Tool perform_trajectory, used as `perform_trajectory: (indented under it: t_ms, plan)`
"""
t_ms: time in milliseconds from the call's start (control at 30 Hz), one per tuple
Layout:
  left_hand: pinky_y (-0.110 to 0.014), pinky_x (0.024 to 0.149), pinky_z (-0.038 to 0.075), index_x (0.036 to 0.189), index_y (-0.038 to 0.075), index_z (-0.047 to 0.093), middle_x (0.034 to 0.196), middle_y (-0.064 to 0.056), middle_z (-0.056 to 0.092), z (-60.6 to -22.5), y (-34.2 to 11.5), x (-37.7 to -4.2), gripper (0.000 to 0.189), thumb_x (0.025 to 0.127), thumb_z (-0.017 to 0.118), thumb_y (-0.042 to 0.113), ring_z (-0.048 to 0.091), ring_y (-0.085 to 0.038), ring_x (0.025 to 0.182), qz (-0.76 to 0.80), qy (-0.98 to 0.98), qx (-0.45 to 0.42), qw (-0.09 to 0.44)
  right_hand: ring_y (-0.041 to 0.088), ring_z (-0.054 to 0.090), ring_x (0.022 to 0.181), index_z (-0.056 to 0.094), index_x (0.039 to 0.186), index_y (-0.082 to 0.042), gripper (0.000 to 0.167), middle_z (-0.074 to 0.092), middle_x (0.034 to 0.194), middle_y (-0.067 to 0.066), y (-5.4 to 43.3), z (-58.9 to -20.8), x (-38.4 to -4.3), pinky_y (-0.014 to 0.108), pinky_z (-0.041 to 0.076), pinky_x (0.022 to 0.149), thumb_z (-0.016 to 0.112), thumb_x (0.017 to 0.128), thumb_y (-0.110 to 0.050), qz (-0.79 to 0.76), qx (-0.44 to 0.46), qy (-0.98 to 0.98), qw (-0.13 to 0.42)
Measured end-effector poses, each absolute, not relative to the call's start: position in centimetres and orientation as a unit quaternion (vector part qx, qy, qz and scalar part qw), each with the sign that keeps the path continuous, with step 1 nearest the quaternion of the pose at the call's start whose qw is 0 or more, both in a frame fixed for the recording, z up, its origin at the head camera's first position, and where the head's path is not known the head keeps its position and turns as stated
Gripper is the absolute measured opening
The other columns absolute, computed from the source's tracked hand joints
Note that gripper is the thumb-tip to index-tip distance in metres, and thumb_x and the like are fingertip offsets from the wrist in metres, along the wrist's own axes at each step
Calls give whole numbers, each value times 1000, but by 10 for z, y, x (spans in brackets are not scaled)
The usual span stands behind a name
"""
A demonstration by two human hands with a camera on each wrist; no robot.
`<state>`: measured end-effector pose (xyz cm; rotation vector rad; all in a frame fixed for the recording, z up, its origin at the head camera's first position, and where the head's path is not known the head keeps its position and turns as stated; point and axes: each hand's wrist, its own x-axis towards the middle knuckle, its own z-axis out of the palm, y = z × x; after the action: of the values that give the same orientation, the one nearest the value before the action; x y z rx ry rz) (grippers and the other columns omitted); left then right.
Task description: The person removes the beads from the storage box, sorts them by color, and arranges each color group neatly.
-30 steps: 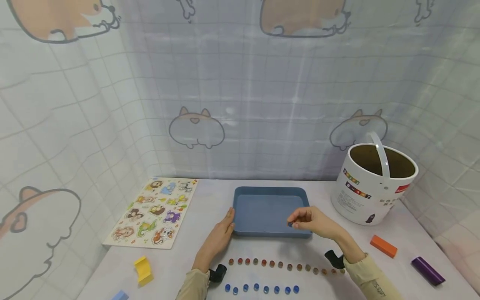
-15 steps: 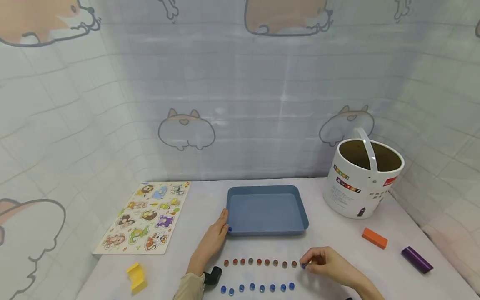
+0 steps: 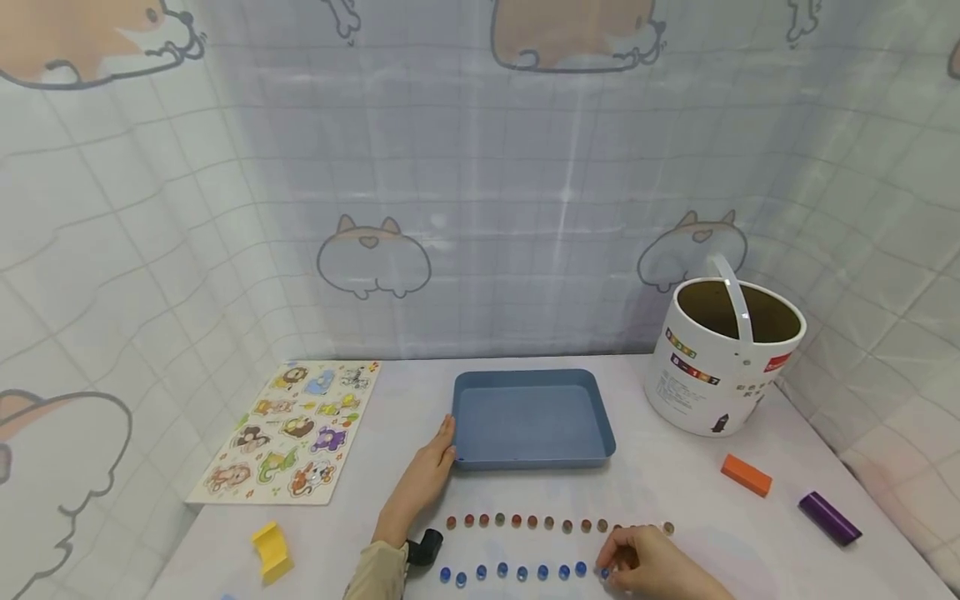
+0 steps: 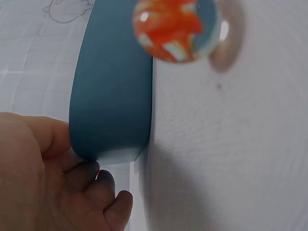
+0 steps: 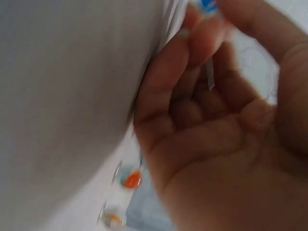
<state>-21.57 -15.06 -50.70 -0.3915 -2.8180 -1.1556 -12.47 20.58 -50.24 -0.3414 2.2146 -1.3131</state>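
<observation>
My left hand (image 3: 427, 471) holds the blue-grey tray (image 3: 534, 462) by its front left corner. In the left wrist view its thumb lies at the rim of the tray (image 4: 113, 96), the other fingers round the corner. My right hand (image 3: 645, 562) is low over the table at the right end of the row of blue marbles (image 3: 522, 573). Its thumb and fingertips pinch a blue marble (image 5: 209, 6), partly hidden by the fingers. Behind that row runs a longer row of reddish and brown marbles (image 3: 517, 521); the right hand overlaps some of them.
A white bucket (image 3: 693, 392) with a handle stands at the back right. Near it lie an orange block (image 3: 746, 475) and a purple block (image 3: 828, 518). An animal puzzle board (image 3: 330, 417) and a yellow block (image 3: 272, 552) are on the left. A patterned curtain (image 3: 495, 233) encloses the table.
My right hand has come from over the tray's front right, past the reddish row, to the end of the blue row, with a blue marble. The left hand stays at the tray.
</observation>
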Motion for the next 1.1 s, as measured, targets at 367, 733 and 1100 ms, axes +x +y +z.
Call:
perform_trajectory:
  t_ms: [367, 733, 1100]
  plan:
    - [-52, 117, 27, 149, -5, 27, 158, -21, 24, -511, -151, -217, 51, 103, 41, 11, 27, -36, 145, -371, -918, -135, 41, 5, 51, 70, 69, 99, -2, 18, 66, 88, 6, 211, -484, -154, 18, 42, 57, 73, 84, -11, -496, -221, 808, 229]
    - [-52, 117, 26, 149, -7, 27, 158, -22, 24, -510, -152, -218, 50, 103, 40, 9, 26, -36, 146, -371, -917, -138, 45, 7, 64, 79, 72, 103, -3, 16, 71, 102, 18, 175, -419, -268, 27, 56, 71, 67, 91, -14, -440, -365, 797, 194]
    - [-52, 118, 25, 149, -7, 26, 158, -22, 23, -511, -150, -219, 50, 104, 41, 9, 25, -35, 146, -386, -911, -137, 41, 42, 64, 101, 67, 110, 3, 23, 66, 111, 26, 104, -430, -329, 57, 51, 93, 66, 92, -12, -468, -357, 779, 216]
